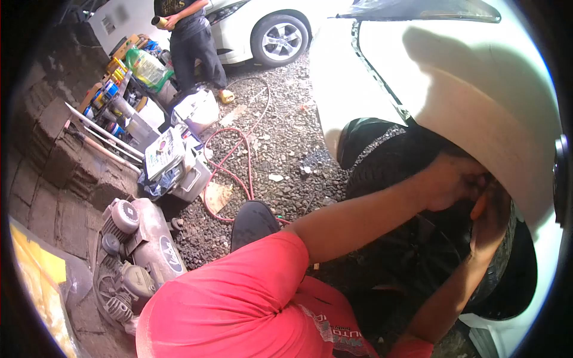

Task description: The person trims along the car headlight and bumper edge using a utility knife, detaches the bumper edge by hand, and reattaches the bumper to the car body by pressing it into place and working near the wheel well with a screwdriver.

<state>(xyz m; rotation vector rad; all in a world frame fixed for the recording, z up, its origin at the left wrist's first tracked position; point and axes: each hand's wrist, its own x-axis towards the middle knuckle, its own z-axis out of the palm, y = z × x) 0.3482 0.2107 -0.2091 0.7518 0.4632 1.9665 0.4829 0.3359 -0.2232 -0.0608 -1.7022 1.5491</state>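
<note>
My left hand [449, 182] reaches in from the left under the lip of the white fender [495, 101]. Its fingers are curled and deep in shadow, and whatever they hold cannot be made out. My right hand [490, 218] comes up from below, close against the left one, with thumb and fingers bent towards the wheel-arch edge. Anything between those fingers is hidden too. Just beneath both hands is the dark tire [498, 265], partly covered by my arms.
An air compressor [158, 244] stands at the lower left. A red hose [248, 161] loops over the gravel [292, 149]. Behind are a grey box [194, 176], several paint cans [111, 88], another person [197, 45] holding a cylinder, and a white car [239, 36].
</note>
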